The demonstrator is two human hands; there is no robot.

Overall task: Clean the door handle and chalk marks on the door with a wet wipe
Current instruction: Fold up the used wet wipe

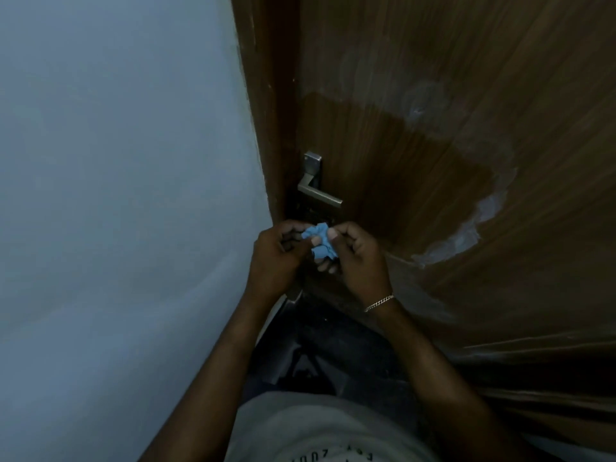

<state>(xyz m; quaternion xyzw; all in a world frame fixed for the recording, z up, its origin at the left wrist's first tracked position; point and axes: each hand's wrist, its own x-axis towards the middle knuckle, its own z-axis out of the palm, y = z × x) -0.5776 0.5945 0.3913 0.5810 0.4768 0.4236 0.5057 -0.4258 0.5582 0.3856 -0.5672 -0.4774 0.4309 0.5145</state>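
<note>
A crumpled blue wet wipe (320, 241) is pinched between both hands just below the door handle. My left hand (278, 258) grips its left side and my right hand (358, 258), with a chain bracelet on the wrist, grips its right side. The silver lever door handle (318, 192) sits on its metal plate on the brown wooden door (433, 61), a little above the hands and apart from them. White chalk marks (466, 228) curve along the edge of a darker, damp-looking patch (400, 161) to the right of the handle. More faint chalk (423, 105) shows higher up.
A pale blue-grey wall (116, 195) fills the left side and meets the door frame (263, 128). My light shirt (316, 431) shows at the bottom, with a dark floor area (333, 345) below the hands.
</note>
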